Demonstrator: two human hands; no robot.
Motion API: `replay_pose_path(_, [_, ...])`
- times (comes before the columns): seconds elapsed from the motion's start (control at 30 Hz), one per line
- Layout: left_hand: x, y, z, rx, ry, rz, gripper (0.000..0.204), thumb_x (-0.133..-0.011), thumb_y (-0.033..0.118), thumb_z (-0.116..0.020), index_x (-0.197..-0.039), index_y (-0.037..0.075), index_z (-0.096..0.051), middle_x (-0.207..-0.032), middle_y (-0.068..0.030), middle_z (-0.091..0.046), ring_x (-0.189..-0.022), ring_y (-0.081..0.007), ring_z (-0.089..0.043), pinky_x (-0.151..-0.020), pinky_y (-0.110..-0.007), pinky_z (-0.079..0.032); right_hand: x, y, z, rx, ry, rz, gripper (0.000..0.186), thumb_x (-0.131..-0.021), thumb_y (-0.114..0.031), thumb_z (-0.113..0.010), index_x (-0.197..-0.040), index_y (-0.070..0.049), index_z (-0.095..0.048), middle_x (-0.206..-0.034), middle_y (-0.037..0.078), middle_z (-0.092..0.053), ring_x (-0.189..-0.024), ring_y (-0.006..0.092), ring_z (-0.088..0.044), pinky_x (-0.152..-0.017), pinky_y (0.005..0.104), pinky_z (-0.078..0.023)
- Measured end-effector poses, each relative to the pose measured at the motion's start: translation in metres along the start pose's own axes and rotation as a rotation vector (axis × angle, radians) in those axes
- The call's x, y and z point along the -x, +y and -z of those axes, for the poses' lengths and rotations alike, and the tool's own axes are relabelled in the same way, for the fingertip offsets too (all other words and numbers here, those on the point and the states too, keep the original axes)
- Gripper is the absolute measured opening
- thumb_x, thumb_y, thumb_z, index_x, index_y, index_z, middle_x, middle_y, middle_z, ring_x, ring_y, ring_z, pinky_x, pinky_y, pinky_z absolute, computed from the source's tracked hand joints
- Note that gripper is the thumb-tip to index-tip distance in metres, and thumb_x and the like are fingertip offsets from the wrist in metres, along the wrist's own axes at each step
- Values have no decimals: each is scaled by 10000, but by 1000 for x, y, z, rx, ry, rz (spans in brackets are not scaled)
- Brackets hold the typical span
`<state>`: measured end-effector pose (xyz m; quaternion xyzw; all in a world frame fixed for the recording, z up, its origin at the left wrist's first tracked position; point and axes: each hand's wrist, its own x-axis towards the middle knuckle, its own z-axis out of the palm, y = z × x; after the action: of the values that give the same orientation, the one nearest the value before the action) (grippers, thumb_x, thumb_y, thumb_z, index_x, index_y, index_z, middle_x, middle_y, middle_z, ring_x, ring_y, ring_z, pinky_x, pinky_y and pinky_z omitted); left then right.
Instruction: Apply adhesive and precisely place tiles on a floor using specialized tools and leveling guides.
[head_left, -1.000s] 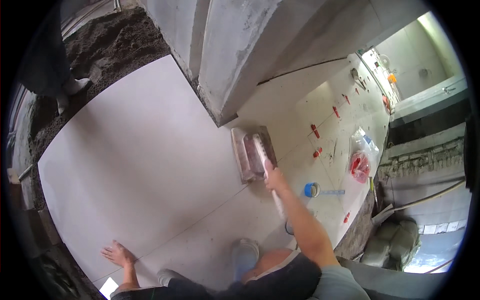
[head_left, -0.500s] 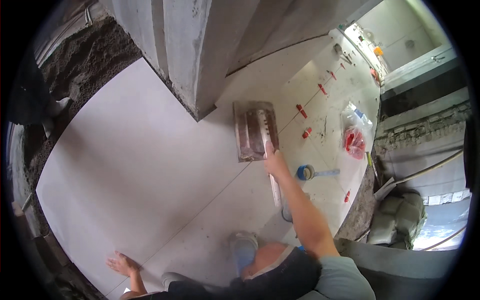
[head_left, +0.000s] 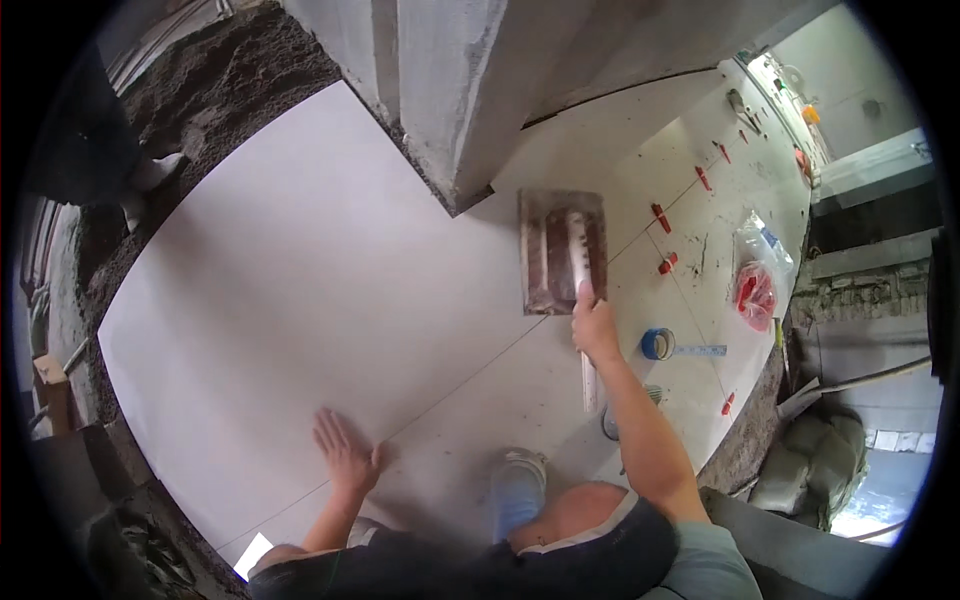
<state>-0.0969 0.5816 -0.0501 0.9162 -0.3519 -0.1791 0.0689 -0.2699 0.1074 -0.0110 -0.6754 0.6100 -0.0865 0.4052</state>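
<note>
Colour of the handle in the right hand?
Whitish handle, with dark marks toward its far end; best seen in the head view.

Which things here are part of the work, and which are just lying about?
In the work:
long-handled tool, gripped by the right hand
large pale tile, under the left hand
red clips, probably

Lying about, apparently:
blue roll
bag of red pieces
bulging sacks

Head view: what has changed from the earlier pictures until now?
The left hand has moved rightward and forward over the large tile; the flat rectangular tool shifted slightly the same way. The right hand still grips its handle; the blue roll stayed.
</note>
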Motion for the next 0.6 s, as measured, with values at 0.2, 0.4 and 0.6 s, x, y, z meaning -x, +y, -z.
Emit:
replay_pose_path(0.2, [-6,1,5,18,-39,-10,1032,-903,525,-590,-1499,-186,-138,-1603,-365,-64,-1511,-498,10,-1212,-597,-7,-6,-58,15,-180,-315,-228,646,-981,-656,-461,-744,-57,-516,-599,39,-526,-455,145,-498,-407,333,-393])
replay_pose_path(0.4, [-13,8,0,-39,-40,-33,1031,-947,616,-484,-1543,-115,-68,-1624,-335,-45,-1518,-484,6,-1212,-580,-16,-13,20,-29,193,149,411,622,-976,-665,-465,-761,-84,-526,-574,4,-465,-444,120,-441,-413,334,-367])
replay_pose_path(0.6, [-11,7,4,6,-83,11,1040,-938,599,-516,-1547,-111,-61,-1625,-334,-45,-1524,-470,3,-1215,-572,-12,8,-63,-3,-30,-384,-199,678,-1000,-615,-452,-817,23,-590,-634,110,-564,-660,265,-610,-673,395,-504])
